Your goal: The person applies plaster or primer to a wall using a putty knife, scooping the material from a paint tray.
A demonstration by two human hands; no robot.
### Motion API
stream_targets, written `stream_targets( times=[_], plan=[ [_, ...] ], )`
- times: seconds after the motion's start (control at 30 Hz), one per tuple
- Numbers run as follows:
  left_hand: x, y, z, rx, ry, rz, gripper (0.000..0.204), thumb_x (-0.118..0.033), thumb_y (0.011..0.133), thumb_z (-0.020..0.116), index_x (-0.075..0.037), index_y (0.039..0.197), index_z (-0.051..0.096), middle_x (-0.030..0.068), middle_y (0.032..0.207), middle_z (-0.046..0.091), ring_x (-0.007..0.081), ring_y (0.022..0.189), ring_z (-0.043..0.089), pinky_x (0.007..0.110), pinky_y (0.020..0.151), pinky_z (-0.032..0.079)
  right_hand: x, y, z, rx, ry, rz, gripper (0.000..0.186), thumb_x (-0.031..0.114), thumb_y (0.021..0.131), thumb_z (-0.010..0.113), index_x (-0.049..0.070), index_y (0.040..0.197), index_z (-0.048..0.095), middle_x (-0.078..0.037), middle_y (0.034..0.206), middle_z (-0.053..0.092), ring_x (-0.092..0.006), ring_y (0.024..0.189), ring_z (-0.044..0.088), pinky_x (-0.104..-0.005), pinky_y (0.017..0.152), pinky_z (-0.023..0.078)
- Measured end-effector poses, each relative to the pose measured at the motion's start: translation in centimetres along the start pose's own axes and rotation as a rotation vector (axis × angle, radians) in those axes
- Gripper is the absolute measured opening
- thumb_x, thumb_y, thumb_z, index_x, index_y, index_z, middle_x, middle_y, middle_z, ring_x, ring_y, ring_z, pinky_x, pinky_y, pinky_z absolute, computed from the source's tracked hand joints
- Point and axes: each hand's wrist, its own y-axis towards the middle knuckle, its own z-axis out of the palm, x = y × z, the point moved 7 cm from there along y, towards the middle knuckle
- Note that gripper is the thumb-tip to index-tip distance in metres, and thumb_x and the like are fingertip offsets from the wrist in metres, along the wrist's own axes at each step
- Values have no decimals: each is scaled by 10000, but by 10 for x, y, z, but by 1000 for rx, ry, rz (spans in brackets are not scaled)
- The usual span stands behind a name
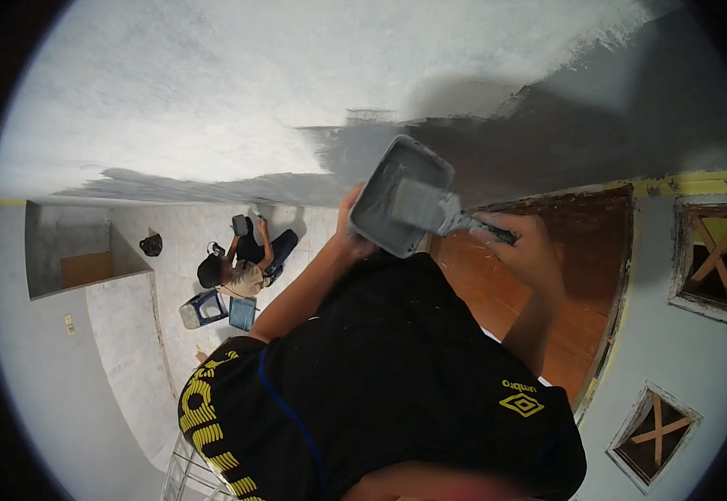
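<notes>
My left hand [351, 224] grips a small grey paint tray [387, 171] by its left side, tilted up in front of my chest. Wet grey paint coats its inside. In my right hand [530, 250] is a wide paintbrush [417, 204], held by its dark handle with the fingers wrapped round it. Its grey-smeared bristles lie over the tray; whether they touch the paint I cannot tell. Just beyond the tray rises a pale wall [213, 92], partly covered with fresh dark grey paint [480, 146] that ends in a ragged brushed edge.
Far below at left, another person [242, 275] sits by the wall with a grey tray [240, 224]. Near them are a blue stool [203, 309] and a black bag [151, 244]. Metal rungs [186, 468] show beneath me. A reddish-brown panel [505, 309] and boarded windows [711, 255] stand right.
</notes>
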Motion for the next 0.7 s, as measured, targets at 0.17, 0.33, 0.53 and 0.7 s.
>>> stream_targets(
  times=[0.17, 0.33, 0.53, 0.7],
  plan=[
    [8, 9, 10, 111, -97, -76, 474, -353, 1010, 435, -5, 1301, 570, 163, 1244, 646, 310, 1139, 640, 466, 1011, 521, 42, 21, 15, 219, -240, -35, 330, 315, 828, 724, 63, 1037, 763, -195, 865, 702, -346, 778, 682, -401, 693, 500],
    [9, 4, 9, -61, 107, -27, 483, -355, 1012, 444, -8, 1339, 523, 164, 1285, 612, 311, 1165, 626, 481, 1030, 510, 46, 31, 19, 193, -314, -64, 299, 258, 842, 731, 52, 1057, 760, -172, 766, 705, -243, 583, 592, -349, 607, 455],
    [3, -7, 8, -128, 130, -82, 482, -350, 1011, 429, -27, 1361, 503, 164, 1297, 602, 307, 1186, 615, 498, 1035, 506, 36, 35, 26, 254, -230, -147, 306, 247, 848, 731, 17, 1050, 751, -192, 757, 691, -182, 575, 577, -344, 588, 439],
    [7, -8, -3, -84, 56, -108, 478, -345, 1006, 417, -28, 1351, 508, 162, 1304, 596, 308, 1188, 613, 503, 1035, 504, 36, 38, 24, 165, -258, -26, 295, 223, 859, 736, 1, 1053, 745, -188, 717, 676, -135, 608, 552, -318, 593, 430]
  ],
)
